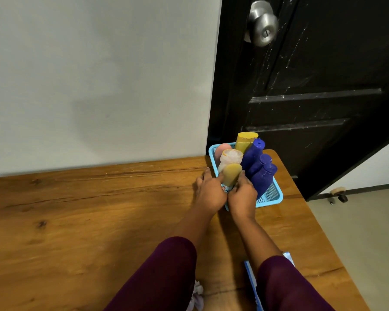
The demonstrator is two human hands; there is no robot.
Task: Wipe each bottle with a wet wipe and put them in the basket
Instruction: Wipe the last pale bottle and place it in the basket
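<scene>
Basket: light-blue mesh, table's far right corner. Contents, leaning: three blue bottles, tall yellow bottle, pink bottle, translucent bottle, small yellow bottle.
</scene>
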